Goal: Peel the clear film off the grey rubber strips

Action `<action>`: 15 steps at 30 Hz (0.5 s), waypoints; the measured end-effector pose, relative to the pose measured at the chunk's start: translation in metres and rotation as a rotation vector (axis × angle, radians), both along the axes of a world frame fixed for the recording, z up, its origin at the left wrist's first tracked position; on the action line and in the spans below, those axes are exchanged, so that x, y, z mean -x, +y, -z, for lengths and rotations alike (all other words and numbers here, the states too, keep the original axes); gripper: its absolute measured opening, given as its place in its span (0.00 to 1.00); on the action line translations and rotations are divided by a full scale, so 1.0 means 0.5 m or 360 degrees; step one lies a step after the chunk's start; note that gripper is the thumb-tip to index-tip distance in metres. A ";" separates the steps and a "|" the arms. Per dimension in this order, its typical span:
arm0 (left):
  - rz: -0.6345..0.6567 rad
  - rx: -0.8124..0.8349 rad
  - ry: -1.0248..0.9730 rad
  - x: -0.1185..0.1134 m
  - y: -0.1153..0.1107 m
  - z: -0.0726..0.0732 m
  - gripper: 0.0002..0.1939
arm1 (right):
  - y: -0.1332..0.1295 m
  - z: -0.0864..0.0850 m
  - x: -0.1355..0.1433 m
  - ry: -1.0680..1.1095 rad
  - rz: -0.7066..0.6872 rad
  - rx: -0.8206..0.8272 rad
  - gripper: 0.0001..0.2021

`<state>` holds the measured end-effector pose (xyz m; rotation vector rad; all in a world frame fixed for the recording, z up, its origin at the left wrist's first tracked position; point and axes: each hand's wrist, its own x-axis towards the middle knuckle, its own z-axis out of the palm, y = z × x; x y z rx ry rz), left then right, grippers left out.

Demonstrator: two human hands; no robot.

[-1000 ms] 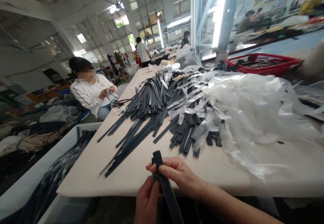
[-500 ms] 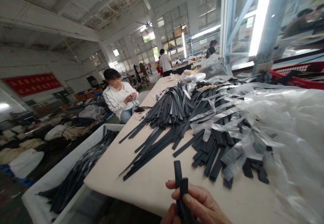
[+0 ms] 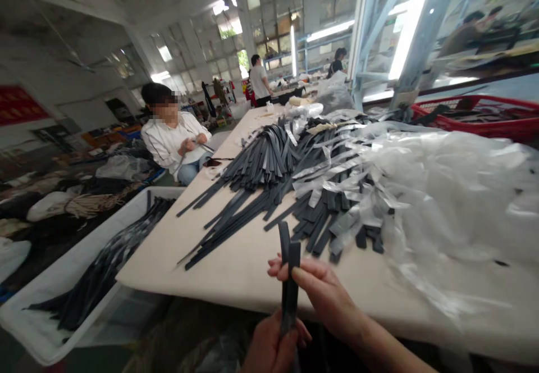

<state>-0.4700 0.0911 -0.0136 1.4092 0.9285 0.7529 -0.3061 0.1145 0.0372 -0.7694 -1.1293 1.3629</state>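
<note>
Two dark grey flat strips (image 3: 290, 283) stand upright in front of me, their upper ends slightly apart. My right hand (image 3: 322, 283) pinches them near the top between thumb and fingers. Lower down, my left hand (image 3: 273, 342) is closed round the same strips; their lower ends are hidden. Beyond my hands, a heap of similar strips (image 3: 269, 157) fans out over the pale table (image 3: 168, 266). More strips (image 3: 322, 221) lie to the right, partly under clear plastic film (image 3: 446, 193).
A white bin (image 3: 95, 328) holding dark strips stands left of the table. Past it sits a person in white (image 3: 168, 142), handling something thin. A red basket (image 3: 475, 117) is at the right, behind the plastic. Farther back is a blue metal frame (image 3: 366, 41).
My hands and the strips have risen in the view, so more of my left hand and right forearm shows. The surroundings have shifted left as the camera turned.
</note>
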 end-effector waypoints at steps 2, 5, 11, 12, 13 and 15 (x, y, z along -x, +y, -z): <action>0.0040 -0.0185 0.0078 0.010 -0.010 -0.021 0.22 | 0.004 -0.017 -0.010 0.0032 0.0054 -0.0124 0.12; -0.0288 -0.0180 -0.0019 0.023 -0.012 -0.054 0.20 | -0.004 -0.036 -0.021 -0.0079 0.0135 -0.0291 0.12; -0.1162 -0.0089 -0.0707 0.042 -0.014 -0.085 0.19 | -0.069 -0.004 -0.020 -0.0461 -0.0569 -0.0238 0.22; -0.1252 -0.0081 -0.0730 0.044 -0.015 -0.088 0.19 | -0.078 0.010 -0.017 -0.0516 -0.0593 -0.0222 0.25; -0.1282 -0.0103 -0.0688 0.044 -0.016 -0.090 0.19 | -0.084 0.025 -0.014 -0.0583 -0.0592 -0.0225 0.27; -0.1186 -0.0196 -0.0539 0.026 -0.010 -0.094 0.17 | -0.091 0.053 -0.009 -0.0722 -0.0655 -0.0260 0.27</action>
